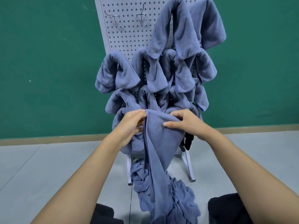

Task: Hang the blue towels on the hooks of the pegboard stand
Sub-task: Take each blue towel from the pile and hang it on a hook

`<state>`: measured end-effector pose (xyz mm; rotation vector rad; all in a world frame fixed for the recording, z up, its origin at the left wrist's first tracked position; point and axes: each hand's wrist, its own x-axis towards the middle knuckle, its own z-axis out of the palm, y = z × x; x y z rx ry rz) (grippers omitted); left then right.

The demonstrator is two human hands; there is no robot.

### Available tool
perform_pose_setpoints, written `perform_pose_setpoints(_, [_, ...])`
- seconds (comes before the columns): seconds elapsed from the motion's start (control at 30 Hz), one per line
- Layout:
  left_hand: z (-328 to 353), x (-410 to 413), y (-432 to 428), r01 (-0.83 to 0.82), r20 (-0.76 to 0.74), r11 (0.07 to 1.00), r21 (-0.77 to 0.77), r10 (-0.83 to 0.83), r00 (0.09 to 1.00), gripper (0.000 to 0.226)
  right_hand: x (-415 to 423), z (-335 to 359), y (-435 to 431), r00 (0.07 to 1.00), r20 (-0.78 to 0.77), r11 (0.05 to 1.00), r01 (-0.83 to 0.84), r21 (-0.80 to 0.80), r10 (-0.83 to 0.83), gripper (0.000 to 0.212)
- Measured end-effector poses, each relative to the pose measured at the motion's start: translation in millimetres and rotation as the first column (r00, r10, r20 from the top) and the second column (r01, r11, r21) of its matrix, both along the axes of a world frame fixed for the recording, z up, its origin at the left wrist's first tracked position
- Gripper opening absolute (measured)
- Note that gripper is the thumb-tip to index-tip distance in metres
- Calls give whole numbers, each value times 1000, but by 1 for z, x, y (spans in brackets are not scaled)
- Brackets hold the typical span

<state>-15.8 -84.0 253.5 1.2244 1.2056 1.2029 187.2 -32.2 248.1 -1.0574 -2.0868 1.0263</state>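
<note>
now a towel held up before the pegboard

the left hand pinches the towel's top corner, fingers curled on the cloth. the right hand grips the top edge just beside it, thumb pressed on the front. the towel hangs from both hands in front of the lower pegboard, and its tail runs down into a pile of more blue towels on the floor at the foot of the stand. hung towels cover most of the pegboard in overlapping rows, from the upper right down to the bottom. two hooks stick out uncovered at the upper left. the white legs rest on the grey floor before a green wall. dark cloth shows at the bottom edge, on both sides of the pile.
</note>
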Motion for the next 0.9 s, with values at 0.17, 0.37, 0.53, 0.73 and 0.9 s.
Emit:
perform_pose_setpoints(0.17, [-3,3,-6,15,-276,999,39,-4,961,26,-4,2,-5,999,39,999,4,39,-6,19])
perform_pose_setpoints(0.37, [-17,3,-3,-93,-454,957,276,215,865,14,-2,1,-4,999,-2,998,46,-52,-46,18])
perform_pose_setpoints(0.53, [-22,3,2,-263,-426,906,331,392,815,21,-2,-4,-1,971,105,977,209,50,-214,29])
perform_pose_setpoints(0.73, [-24,10,4,-263,-363,929,261,347,865,28,-24,-13,-9,942,-95,936,303,-180,-323,27])
perform_pose_setpoints(0.9, [-17,23,-2,-248,-113,968,29,250,962,27,-36,-13,-20,899,-344,855,60,-515,-270,25])
